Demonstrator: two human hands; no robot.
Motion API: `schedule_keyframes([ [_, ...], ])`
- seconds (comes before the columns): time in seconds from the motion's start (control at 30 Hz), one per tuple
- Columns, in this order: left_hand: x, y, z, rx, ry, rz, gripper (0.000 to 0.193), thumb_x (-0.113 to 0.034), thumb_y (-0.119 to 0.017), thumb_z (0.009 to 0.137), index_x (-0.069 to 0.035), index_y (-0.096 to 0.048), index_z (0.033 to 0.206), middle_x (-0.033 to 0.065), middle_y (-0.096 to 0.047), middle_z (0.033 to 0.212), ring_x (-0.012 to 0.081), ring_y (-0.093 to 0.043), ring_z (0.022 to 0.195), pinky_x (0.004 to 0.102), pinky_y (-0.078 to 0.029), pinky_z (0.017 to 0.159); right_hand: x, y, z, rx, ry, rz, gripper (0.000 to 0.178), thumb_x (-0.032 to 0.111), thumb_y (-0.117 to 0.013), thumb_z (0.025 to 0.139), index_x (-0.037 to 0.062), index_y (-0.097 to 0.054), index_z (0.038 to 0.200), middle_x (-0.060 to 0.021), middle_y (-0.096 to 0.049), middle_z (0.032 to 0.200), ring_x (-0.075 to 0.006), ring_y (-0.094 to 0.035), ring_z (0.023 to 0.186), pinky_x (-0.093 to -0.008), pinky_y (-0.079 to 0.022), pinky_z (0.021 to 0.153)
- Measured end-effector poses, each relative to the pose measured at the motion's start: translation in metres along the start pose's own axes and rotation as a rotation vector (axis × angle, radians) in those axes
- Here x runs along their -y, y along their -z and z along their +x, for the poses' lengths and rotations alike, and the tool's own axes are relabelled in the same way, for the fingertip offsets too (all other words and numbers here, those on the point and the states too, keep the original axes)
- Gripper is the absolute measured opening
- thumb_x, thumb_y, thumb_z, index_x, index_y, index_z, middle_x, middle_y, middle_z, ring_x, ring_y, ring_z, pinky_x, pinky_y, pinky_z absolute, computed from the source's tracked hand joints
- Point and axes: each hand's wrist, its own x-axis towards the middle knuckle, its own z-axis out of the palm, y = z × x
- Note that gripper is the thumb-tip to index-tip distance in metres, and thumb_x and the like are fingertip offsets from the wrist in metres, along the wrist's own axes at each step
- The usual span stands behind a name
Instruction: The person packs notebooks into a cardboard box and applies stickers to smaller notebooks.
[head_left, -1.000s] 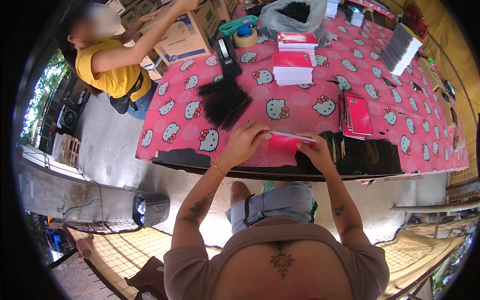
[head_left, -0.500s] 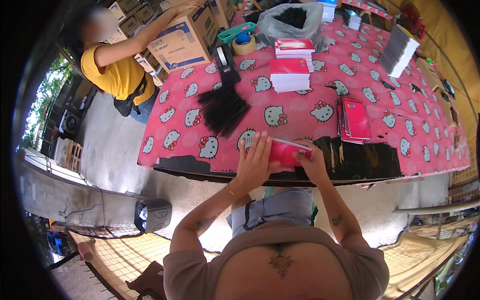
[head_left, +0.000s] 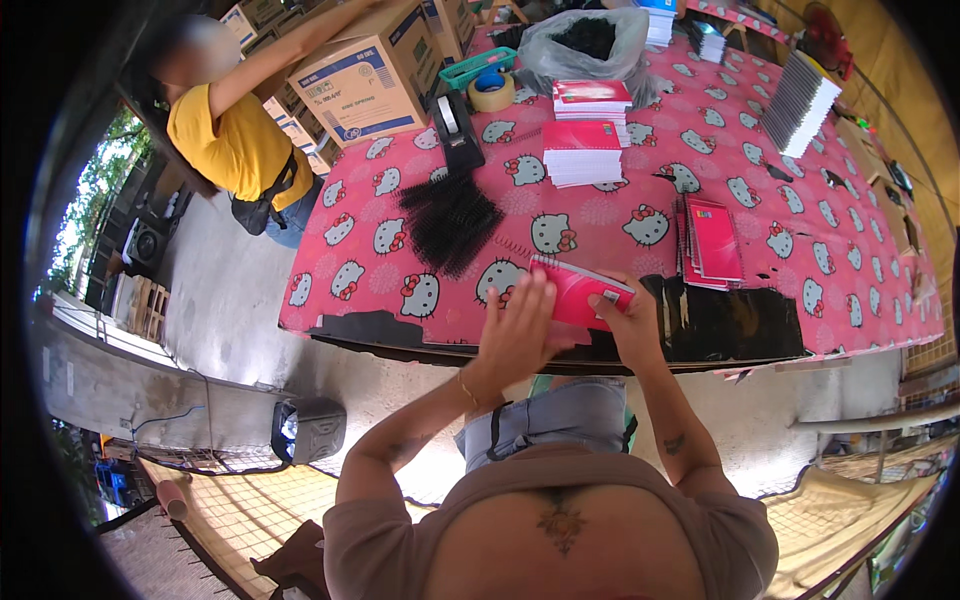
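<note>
A small pink-covered notebook (head_left: 580, 292) is at the table's near edge. My right hand (head_left: 630, 315) grips its right side, thumb on the cover. My left hand (head_left: 515, 320) lies with fingers stretched along its left edge, touching it. A thin coil appears to stick out past the notebook's upper left corner. Beyond my left hand lies a pile of black spiral coils (head_left: 450, 225). Right of my hands, several pink spiral notebooks (head_left: 713, 240) are stacked. Farther back stand stacks of pink-covered pads (head_left: 582, 160) with white pages.
A black tape dispenser (head_left: 457, 135), tape rolls (head_left: 491, 92), a green basket (head_left: 478, 68) and a plastic bag (head_left: 585, 45) of black coils stand at the back. A person in yellow (head_left: 240, 140) reaches over a cardboard box (head_left: 365, 85). A notebook stack (head_left: 800, 105) stands far right.
The notebook has turned slightly and shows more of its cover and its spiral edge. My left hand has slid a little right and down along it. The person in yellow has leaned toward the box.
</note>
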Motion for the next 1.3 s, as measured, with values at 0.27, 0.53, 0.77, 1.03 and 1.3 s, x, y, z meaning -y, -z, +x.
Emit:
schedule_keyframes([
  [0.27,-0.003,0.016,-0.001,0.173,-0.083,-0.116,0.094,-0.069,-0.052,0.085,0.002,-0.038,0.146,0.0246,-0.036,0.153,0.0374,-0.032,0.144,0.0627,-0.025,0.110,-0.001,0.003,-0.003,-0.040,-0.132,0.276,0.038,0.001,-0.070,0.088,-0.0006,-0.058,0.125,-0.0059,-0.068,0.106,-0.0098,-0.063,0.092,-0.0257,-0.053,0.081],
  [0.53,-0.012,0.032,0.003,-0.034,-0.148,-0.147,0.078,-0.057,-0.059,0.088,-0.009,-0.044,0.148,0.0190,-0.040,0.152,0.0355,-0.035,0.143,0.0647,-0.021,0.112,0.005,0.010,0.005,0.050,-0.040,0.155,0.038,0.004,-0.069,0.090,-0.0014,-0.057,0.126,-0.0055,-0.067,0.107,-0.0095,-0.064,0.093,-0.0251,-0.053,0.082],
  [0.77,0.048,0.051,0.063,-0.042,-0.062,-0.140,0.055,-0.043,-0.060,0.093,-0.011,-0.053,0.138,0.0154,-0.044,0.148,0.0350,-0.042,0.137,0.0670,-0.012,0.113,0.014,0.014,0.006,0.168,-0.076,0.119,0.038,0.005,-0.071,0.089,-0.0011,-0.059,0.125,-0.0050,-0.068,0.106,-0.0081,-0.063,0.091,-0.0233,-0.052,0.081],
  [1.03,0.002,0.021,0.031,-0.059,0.001,-0.093,0.081,-0.056,-0.051,0.092,0.003,-0.039,0.146,0.0265,-0.033,0.153,0.0428,-0.026,0.146,0.0708,-0.014,0.111,0.006,0.008,0.001,0.134,0.006,-0.078,0.034,0.004,-0.069,0.089,-0.0021,-0.063,0.122,-0.0052,-0.069,0.104,-0.0096,-0.063,0.093,-0.0255,-0.053,0.083],
  [1.3,-0.004,0.007,0.023,0.051,0.007,-0.051,0.089,-0.064,-0.050,0.088,0.002,-0.039,0.145,0.0231,-0.035,0.154,0.0388,-0.031,0.144,0.0654,-0.020,0.111,-0.005,0.004,0.000,0.169,-0.019,-0.041,0.040,0.002,-0.068,0.089,0.0014,-0.062,0.128,-0.0084,-0.069,0.114,-0.0119,-0.062,0.099,-0.0270,-0.050,0.088],
])
